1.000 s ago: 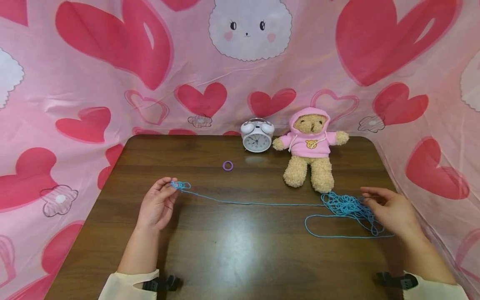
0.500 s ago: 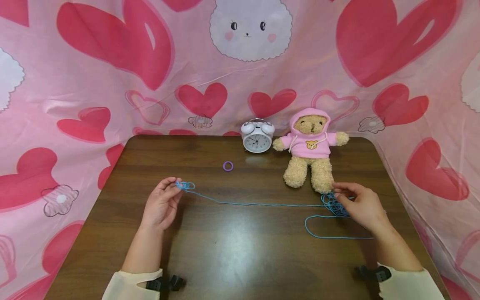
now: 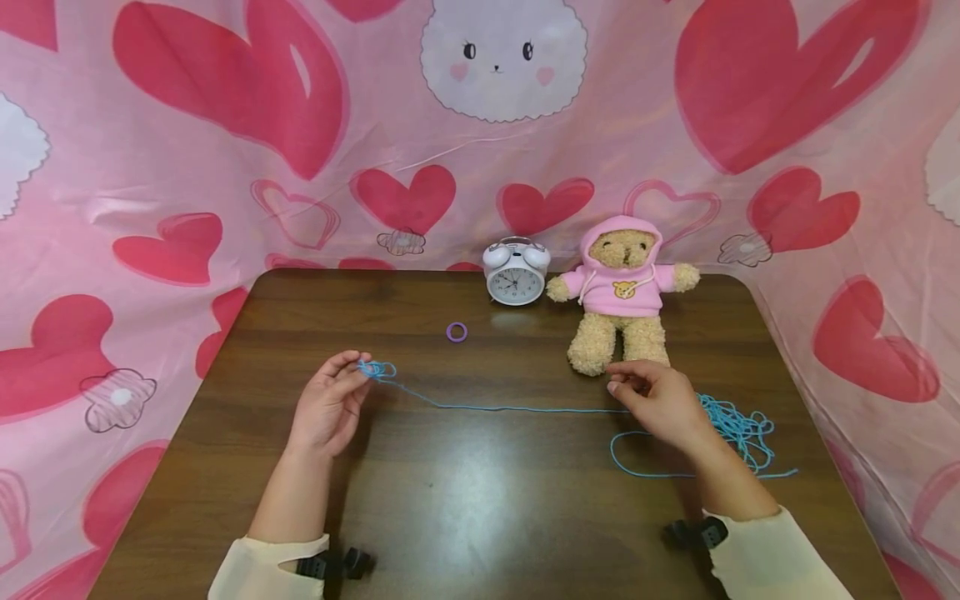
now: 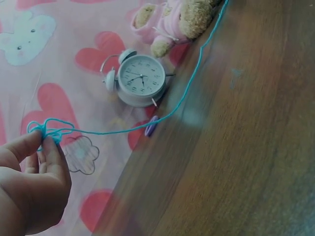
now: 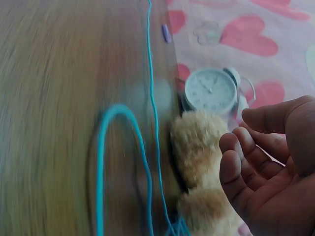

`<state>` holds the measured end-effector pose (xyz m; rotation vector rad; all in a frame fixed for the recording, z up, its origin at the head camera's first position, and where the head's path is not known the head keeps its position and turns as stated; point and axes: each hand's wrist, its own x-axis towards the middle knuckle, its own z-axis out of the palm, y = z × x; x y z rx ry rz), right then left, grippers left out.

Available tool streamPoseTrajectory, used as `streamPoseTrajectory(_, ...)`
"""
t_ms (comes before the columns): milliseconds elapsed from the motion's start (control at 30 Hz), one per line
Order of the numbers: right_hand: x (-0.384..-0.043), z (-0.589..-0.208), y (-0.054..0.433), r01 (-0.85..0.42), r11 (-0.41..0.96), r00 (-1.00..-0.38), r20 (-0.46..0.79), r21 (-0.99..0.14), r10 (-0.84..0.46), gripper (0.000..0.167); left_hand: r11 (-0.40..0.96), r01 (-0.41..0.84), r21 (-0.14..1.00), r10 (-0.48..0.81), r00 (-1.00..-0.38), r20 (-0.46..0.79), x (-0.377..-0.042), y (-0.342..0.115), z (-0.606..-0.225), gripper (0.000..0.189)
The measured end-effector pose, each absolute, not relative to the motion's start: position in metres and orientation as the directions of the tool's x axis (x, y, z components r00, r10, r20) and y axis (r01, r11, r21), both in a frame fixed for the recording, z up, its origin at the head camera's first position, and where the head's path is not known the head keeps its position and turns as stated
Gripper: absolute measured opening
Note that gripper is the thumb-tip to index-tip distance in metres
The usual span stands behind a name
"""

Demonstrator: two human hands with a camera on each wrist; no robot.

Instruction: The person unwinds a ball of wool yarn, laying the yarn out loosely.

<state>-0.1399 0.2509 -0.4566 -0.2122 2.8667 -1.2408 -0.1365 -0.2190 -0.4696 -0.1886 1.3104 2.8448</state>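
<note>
Between thumb and fingertips, my left hand (image 3: 327, 410) pinches a small looped bunch of blue cord (image 3: 380, 370); the left wrist view shows its loops (image 4: 51, 129) sticking out past the fingertips. From there a single strand (image 3: 510, 409) runs right across the table toward a loose tangle of the same cord (image 3: 738, 427). My right hand (image 3: 663, 407) is in front of the teddy bear (image 3: 621, 292), left of the tangle, and covers part of the cord. In the right wrist view its fingers (image 5: 234, 167) are loosely bent with nothing between them.
A purple ring (image 3: 457, 332) lies on the brown table (image 3: 465, 517), near a white twin-bell alarm clock (image 3: 516, 273). The bear, in a pink hoodie, sits beside the clock. Pink heart-patterned cloth (image 3: 300, 225) surrounds the table at the back and sides.
My right hand has swept left, from the right side of the tangle across it to in front of the bear's feet. My left hand has shifted slightly right, still pinching the cord.
</note>
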Motion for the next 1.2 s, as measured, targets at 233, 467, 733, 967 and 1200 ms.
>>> streamPoseTrajectory(233, -0.147, -0.462, 0.222, -0.163, 0.619, -0.979, 0.048, -0.768, -0.199, 0.022, -0.643, -0.074, 0.762, -0.042, -0.990, -0.132, -0.137, -0.216, -0.468, 0.036)
streamPoseTrajectory(467, -0.154, -0.467, 0.190, -0.212, 0.590, -0.963, 0.064, -0.779, -0.262, 0.022, -0.639, -0.073, 0.766, -0.033, -0.992, -0.122, -0.138, -0.213, -0.466, 0.035)
streamPoseTrajectory(733, -0.156, -0.475, 0.150, -0.268, 0.539, -0.939, 0.093, -0.798, -0.330, 0.021, -0.634, -0.065, 0.771, -0.030, -0.994, -0.109, -0.137, -0.207, -0.464, 0.036)
streamPoseTrajectory(967, -0.153, -0.481, 0.118, -0.273, 0.511, -0.934, 0.096, -0.815, -0.345, 0.019, -0.620, -0.090, 0.780, -0.017, -0.992, -0.129, -0.136, -0.201, -0.464, 0.035)
streamPoseTrajectory(1200, -0.154, -0.483, 0.091, -0.290, 0.495, -0.924, 0.105, -0.819, -0.368, 0.022, -0.610, -0.100, 0.786, -0.016, -0.990, -0.139, -0.137, -0.197, -0.465, 0.033)
